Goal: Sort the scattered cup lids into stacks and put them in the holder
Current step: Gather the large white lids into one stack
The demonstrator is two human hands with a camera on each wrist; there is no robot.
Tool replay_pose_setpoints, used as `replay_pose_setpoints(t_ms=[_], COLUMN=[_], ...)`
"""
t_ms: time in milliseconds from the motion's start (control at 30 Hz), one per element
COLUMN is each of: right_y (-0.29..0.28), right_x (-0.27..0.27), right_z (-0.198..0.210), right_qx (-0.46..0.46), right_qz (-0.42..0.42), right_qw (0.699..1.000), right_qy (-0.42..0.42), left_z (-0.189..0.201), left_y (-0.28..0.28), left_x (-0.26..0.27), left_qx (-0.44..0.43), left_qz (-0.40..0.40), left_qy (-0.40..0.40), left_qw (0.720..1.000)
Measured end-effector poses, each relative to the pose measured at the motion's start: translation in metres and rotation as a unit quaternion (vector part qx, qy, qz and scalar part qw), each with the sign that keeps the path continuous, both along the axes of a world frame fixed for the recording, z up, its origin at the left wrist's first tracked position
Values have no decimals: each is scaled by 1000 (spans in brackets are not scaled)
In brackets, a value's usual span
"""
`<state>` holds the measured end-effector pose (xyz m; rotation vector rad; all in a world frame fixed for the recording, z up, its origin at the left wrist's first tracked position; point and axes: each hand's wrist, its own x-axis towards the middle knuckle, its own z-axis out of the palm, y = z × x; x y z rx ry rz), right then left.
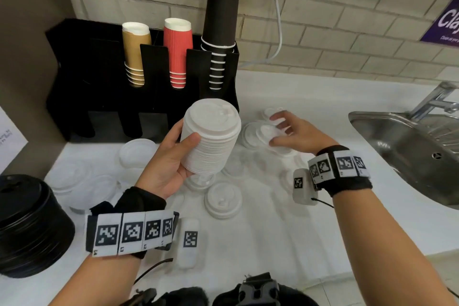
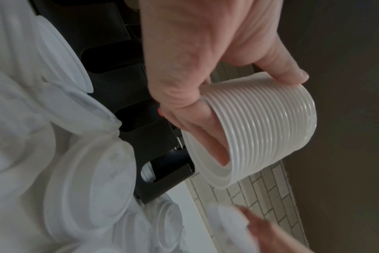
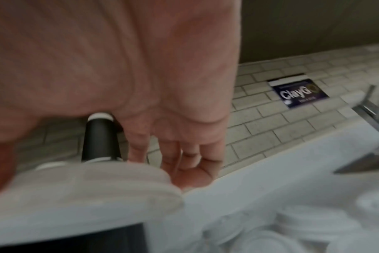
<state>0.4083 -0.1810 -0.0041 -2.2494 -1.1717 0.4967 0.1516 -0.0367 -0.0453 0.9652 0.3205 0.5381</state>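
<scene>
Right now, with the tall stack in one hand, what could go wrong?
1. The left hand grips the stack of white lids only at its side, tilted; lids may slide off.
2. The right hand reaches for a loose lid lying over other lids; it could lift two sizes together.
3. The sink is near; a knocked lid may fall in.

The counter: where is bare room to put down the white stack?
Bare counter lies between the two forearms, below the single lid, and along the sink edge. Crowded: loose lids before the holder and under the right hand. The left hand holds the stack.
</scene>
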Motion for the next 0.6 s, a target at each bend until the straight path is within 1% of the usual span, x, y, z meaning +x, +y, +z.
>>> replay_pose_setpoints(t_ms=[33,67,133,167,233,300,333,467,600], right_y=[0,0,1,2,4,7,9,15,16], right_x=[-9,-20,-46,-58,-77,-91,-96,-106,-108], right_z=[4,7,13,16,21,24,25,24,23], right_qx=[72,136,237,275,327,346,344,298,281], right_qz=[-10,-13,5,21,51,69,74,78,85], right_qw=[996,986,957,944,927,921,924,949,955], right_qy=[49,99,169,180,176,162,151,62,35], left_z=[0,0,0,0,-1,-2,-2,-2,-2], left_y=[-1,-3,-6,-7,-10,-12,-13,-17,-19], left_x=[1,3,5,6,8,9,9,11,11], left_qx=[-2,-5,-13,-16,-16,-12,-10,-6,7], left_qz=[0,-1,-3,-4,-4,-9,-11,-17,-14], left_qy=[2,4,7,9,13,14,15,22,35], left_qw=[1000,1000,1000,1000,1000,1000,1000,1000,999])
